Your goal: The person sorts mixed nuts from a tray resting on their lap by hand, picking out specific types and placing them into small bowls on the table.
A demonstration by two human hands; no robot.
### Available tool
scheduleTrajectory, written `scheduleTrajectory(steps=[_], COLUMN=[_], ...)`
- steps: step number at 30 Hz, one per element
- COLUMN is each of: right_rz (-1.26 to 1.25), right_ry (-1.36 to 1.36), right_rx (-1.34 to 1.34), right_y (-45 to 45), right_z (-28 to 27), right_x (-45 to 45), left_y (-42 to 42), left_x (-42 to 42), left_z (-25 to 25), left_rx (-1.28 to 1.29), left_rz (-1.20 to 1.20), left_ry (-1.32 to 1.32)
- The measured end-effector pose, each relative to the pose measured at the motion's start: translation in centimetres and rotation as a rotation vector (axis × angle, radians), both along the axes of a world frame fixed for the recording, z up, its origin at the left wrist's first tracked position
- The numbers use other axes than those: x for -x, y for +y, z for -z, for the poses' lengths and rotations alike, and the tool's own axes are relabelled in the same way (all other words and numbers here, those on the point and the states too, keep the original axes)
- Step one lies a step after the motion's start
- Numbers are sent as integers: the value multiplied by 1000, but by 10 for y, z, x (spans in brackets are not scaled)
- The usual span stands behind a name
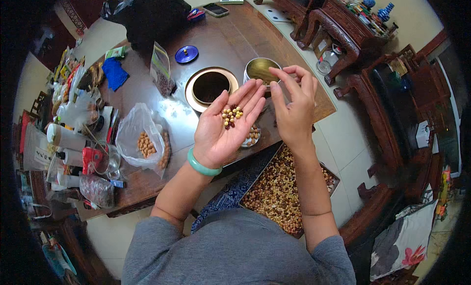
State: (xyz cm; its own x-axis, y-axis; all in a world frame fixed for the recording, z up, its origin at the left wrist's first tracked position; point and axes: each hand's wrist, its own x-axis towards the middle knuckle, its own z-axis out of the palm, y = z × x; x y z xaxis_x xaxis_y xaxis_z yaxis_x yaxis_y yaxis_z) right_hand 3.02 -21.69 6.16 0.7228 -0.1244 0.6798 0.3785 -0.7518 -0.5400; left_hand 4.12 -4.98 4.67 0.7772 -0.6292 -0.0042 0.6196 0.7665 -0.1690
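My left hand lies palm up over the table's edge, with a jade-green bangle at its wrist. Several pale yellow and dark red beans rest loose in that palm. To its right, my right hand is raised with thumb and forefinger a little apart; I see nothing between them. Its fingertips are in front of a round tin with a gold-coloured inside, partly hidden. Just beyond my left thumb stands a wide-rimmed round jar, dark inside. Below my left fingers, a small dish of round brown pieces is partly covered.
A tray of mixed beans and nuts sits by my lap. On the wooden table are a plastic bag of nuts, a zip bag, a blue lid, a phone, and bottles at left.
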Motion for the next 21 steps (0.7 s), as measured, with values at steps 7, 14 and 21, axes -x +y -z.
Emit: scheduleTrajectory(steps=[7, 14, 21], right_rz=[-309, -485, -466], right_ry=[217, 339, 467], right_rx=[-169, -93, -103], right_y=[42, 73, 91], right_z=[5, 35, 38], right_x=[62, 75, 80], left_y=[25, 45, 60], left_x=[37, 60, 71], left_z=[40, 72, 66], left_rx=[218, 10, 17], left_rz=[-116, -247, -270], left_ry=[-41, -89, 44])
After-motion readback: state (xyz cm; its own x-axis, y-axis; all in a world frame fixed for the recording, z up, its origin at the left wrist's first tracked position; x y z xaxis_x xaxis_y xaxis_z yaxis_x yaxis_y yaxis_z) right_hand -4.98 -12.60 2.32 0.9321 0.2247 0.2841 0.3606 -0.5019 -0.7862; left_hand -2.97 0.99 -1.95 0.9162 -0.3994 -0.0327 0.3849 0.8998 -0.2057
